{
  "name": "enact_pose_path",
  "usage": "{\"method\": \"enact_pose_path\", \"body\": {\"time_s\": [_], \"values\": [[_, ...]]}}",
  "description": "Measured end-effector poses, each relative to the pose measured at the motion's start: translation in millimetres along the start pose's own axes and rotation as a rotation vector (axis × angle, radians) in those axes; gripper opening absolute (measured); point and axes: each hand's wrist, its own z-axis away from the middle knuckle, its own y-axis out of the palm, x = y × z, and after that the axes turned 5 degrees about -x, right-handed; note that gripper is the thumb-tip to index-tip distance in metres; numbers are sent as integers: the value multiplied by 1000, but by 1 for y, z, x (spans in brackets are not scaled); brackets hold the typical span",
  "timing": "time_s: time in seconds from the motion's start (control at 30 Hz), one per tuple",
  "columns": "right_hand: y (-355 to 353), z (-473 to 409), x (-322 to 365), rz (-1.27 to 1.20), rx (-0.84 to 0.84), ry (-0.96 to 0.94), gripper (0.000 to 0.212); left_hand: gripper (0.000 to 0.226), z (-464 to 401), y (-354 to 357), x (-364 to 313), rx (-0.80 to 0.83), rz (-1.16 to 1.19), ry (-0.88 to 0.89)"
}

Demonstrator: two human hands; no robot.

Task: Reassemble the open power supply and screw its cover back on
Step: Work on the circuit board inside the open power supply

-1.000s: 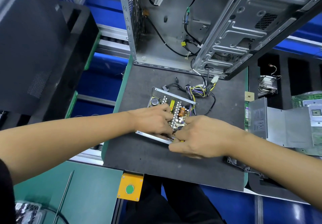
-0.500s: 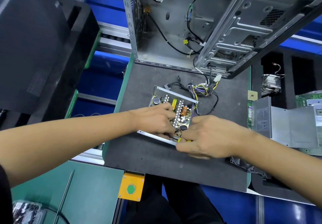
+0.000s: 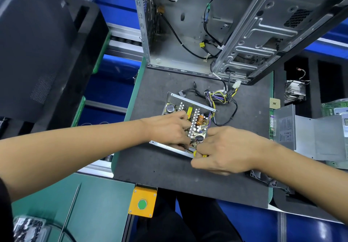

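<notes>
On grey mat (image 3: pixel 188 175), open power supply (image 3: pixel 190 117), left hand (image 3: pixel 169 128) grip unclear, right hand (image 3: pixel 226 149) pinching yellow part (image 3: pixel 195 153)

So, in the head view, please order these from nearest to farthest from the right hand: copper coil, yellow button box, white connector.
From the right hand:
1. Copper coil, on the board just up-left.
2. Yellow button box, at the table's near edge.
3. White connector, by the computer case.

Open computer case (image 3: pixel 235 25) stands beyond the fingers; yellow box with green button (image 3: pixel 142 203) sits nearer the person; heatsink (image 3: pixel 294 91) far right.
</notes>
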Motion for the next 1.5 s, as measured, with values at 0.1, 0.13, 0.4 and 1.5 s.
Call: {"method": "enact_pose_path", "body": {"time_s": [0.1, 0.13, 0.4, 1.5], "values": [[0, 0, -2, -1, -14, 8, 1, 28, 0, -2, -1, 17, -9, -1], [0, 0, -3, -3, -22, 7, 2, 29, 0, -2, -1, 25, -17, -1], [2, 5, -4, -26, -42, 8, 1, 34, 1, 0, 0, 77, -35, -14], [-4, -8, 0, 31, 73, 39, 8, 33, 1, 2, 5, -19, -109, 77]]}}
